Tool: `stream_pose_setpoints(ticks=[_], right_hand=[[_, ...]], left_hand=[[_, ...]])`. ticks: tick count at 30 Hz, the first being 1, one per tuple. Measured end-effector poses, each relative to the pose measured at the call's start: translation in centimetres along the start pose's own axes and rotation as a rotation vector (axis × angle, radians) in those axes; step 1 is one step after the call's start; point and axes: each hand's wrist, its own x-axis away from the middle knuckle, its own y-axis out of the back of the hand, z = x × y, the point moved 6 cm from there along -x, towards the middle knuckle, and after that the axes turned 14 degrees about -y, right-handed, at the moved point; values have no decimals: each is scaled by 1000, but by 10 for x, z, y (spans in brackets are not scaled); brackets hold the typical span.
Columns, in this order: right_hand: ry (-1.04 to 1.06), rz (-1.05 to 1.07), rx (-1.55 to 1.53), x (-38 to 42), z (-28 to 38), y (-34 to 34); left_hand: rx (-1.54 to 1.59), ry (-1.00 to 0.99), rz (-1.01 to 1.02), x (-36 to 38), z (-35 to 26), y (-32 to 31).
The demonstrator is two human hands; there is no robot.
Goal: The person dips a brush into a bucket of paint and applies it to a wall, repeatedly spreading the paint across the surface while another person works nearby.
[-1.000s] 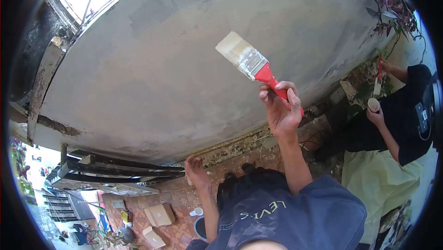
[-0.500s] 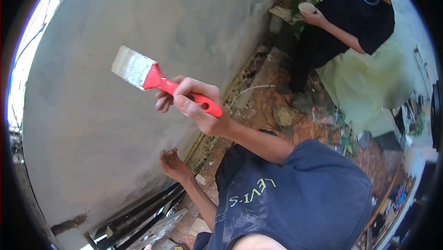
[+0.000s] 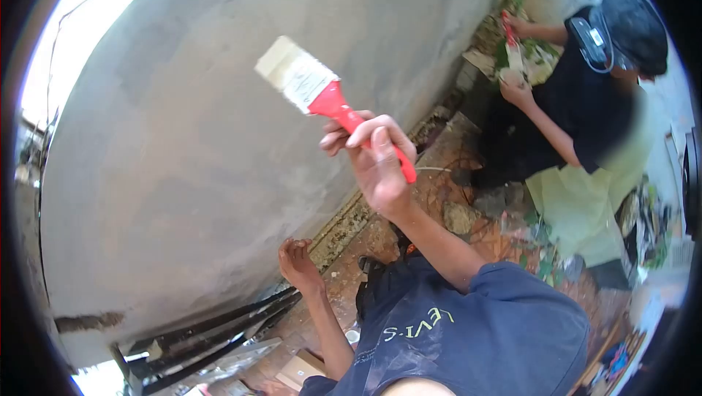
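Observation:
A paintbrush with a red handle and pale bristles is held up in my right hand, thumb and fingers closed round the handle. Its white-smeared metal band and bristles point up and left, in front of a grey plastered wall. Lower down, my left hand is near the foot of the wall, its fingers loosely bent and apart, with nothing seen in them.
At the upper right a co-worker in dark clothes holds a red-handled brush over a small cup. Dark metal bars lean at lower left. Rubble and a pale green sheet lie on the floor. A cardboard box stands below.
My right hand has moved the brush right and slightly up in the view, with its grip turned. The co-worker's brush now meets the cup. My left hand is in much the same pose.

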Motion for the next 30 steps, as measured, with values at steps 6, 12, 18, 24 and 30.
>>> stream_pose_setpoints(ticks=[6,12,18,24,30], right_hand=[[63,78,56,-27,-3,15],[111,62,86,-54,10,27],[187,170,140,-75,36,44],[199,286,62,-90,43,36],[207,341,-17,-107,43,18]], left_hand=[[-50,-53,-120,-2,2,11],[-84,-154,-182,-10,5,-25],[-76,-189,-179,-13,27,-79],[-73,-267,-129,-16,23,-100],[-125,-315,-163,-14,13,-113]])
